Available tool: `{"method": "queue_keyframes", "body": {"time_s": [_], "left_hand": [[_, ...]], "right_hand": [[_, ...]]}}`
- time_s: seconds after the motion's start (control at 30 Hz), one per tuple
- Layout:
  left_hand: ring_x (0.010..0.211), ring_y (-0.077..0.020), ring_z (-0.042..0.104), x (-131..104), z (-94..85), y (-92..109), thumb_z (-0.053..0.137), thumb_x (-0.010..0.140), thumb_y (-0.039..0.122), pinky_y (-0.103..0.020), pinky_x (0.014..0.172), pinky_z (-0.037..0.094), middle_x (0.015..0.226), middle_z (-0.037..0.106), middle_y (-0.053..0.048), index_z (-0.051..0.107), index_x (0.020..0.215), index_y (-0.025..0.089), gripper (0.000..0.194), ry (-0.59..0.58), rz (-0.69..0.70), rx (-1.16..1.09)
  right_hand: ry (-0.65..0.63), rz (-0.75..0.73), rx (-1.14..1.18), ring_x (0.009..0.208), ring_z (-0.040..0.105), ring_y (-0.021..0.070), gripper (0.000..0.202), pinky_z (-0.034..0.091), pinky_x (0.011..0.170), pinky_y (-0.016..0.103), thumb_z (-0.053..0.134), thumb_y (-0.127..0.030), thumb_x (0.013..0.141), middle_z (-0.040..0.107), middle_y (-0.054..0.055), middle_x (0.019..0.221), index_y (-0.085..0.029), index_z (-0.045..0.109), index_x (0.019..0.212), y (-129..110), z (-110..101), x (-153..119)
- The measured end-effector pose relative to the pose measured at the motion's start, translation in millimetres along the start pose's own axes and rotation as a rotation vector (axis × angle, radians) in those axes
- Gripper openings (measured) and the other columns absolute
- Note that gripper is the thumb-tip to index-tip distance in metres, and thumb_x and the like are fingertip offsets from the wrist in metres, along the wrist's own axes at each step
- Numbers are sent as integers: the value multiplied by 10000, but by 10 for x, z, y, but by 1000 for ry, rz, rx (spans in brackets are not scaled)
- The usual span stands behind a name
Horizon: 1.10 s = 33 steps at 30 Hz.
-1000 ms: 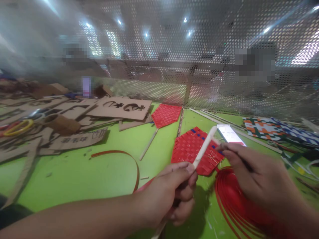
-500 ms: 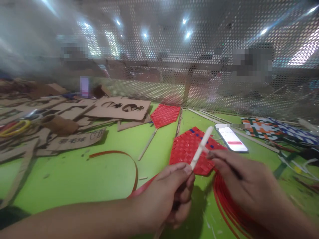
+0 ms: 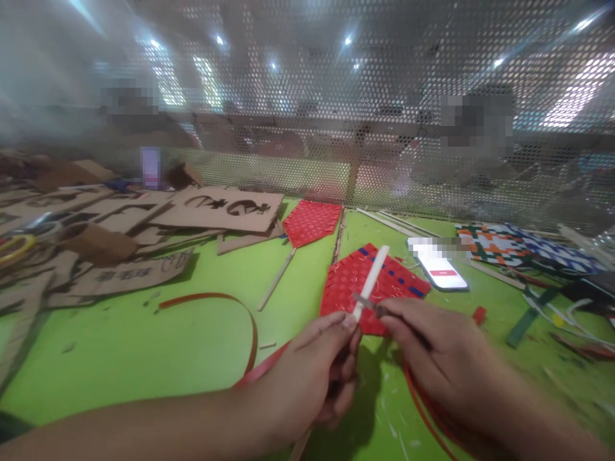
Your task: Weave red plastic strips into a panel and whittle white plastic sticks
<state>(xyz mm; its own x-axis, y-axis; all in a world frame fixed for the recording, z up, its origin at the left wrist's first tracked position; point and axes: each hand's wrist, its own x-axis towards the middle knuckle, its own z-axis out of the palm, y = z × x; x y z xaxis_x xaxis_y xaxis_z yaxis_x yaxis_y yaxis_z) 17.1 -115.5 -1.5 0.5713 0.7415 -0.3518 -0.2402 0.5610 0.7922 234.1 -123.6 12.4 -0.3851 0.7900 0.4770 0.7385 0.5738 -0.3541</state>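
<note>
My left hand is closed around a pale wooden stick, which points up and away over the table. My right hand pinches a small knife, its blade lying across the stick just above my left thumb. Most of the knife's handle is hidden in my fingers. Behind the stick, a red woven piece with blue dashes rests on the table. A coil of red strap lies under my right hand, partly covered by it.
A smaller red woven fan on a stick lies farther back. Cut cardboard is piled at the left, near a curved orange-red strip. To the right are a lit phone, woven pieces and scraps. A perforated screen stands behind.
The knife blade has moved down the stick toward my left hand, and the stick's upper end has shifted left. The view has turned slightly right.
</note>
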Motion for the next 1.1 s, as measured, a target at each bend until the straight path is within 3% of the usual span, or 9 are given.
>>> {"method": "queue_keyframes", "body": {"time_s": [0.1,0.23,0.37,0.47,0.53,0.6,0.73,1.0,1.1], "left_hand": [[335,-52,320,4,19,-7,494,1051,433,-140,331,264,521,355,107,468,799,232,323,9,-35,18],[341,-54,320,-55,34,8,529,1036,513,-148,330,246,524,349,114,472,819,241,352,-1,-81,20],[354,-40,329,-138,49,15,602,1005,526,-160,349,203,563,409,108,473,812,234,374,6,-118,-15],[391,-42,318,-144,59,-22,667,976,541,-164,383,210,557,385,112,490,825,231,387,27,-117,-31],[416,-51,283,-99,55,-62,688,964,557,-169,398,209,548,362,120,502,865,237,383,85,-64,-43],[450,-60,242,-39,39,-103,687,972,559,-168,410,198,551,341,125,518,923,242,362,105,-7,-49],[490,-76,292,15,-12,-161,600,1046,539,-178,430,242,580,387,105,584,1056,237,303,27,77,52],[490,-66,301,3,-6,-134,619,1036,558,-172,416,227,593,397,109,592,1094,229,334,52,95,109],[456,-70,337,28,3,-130,608,1036,533,-172,386,244,582,446,105,569,1107,239,305,110,67,115]], "right_hand": [[-49,1,9,869,810,204,275,627,772,300,468,-271,1108,841,70,1038,-199,732,1125,-147,139,-27],[-20,25,14,863,805,178,262,609,763,264,483,-286,1113,840,43,1028,-224,737,1120,26,70,-14],[216,102,-189,612,745,164,245,531,539,247,552,-341,1080,829,23,858,-220,765,1091,417,-164,35],[365,197,-282,599,729,176,234,518,535,258,583,-363,1061,806,19,795,-225,771,1035,495,-259,57],[312,148,-212,654,760,180,214,549,568,249,571,-334,1069,824,22,845,-230,757,1045,353,-205,49],[152,37,-105,743,795,180,224,599,654,245,527,-278,1086,842,31,937,-223,744,1088,125,-76,23],[-13,-27,-32,834,817,188,256,639,717,268,476,-234,1096,840,42,1005,-212,731,1113,-181,153,-37],[-17,-48,-181,856,829,250,342,669,655,330,425,-292,1128,839,121,1078,-178,748,1133,-38,189,-76],[-34,-77,-217,916,829,262,343,681,739,356,428,-286,1126,838,130,1117,-181,753,1156,60,226,-76]]}}
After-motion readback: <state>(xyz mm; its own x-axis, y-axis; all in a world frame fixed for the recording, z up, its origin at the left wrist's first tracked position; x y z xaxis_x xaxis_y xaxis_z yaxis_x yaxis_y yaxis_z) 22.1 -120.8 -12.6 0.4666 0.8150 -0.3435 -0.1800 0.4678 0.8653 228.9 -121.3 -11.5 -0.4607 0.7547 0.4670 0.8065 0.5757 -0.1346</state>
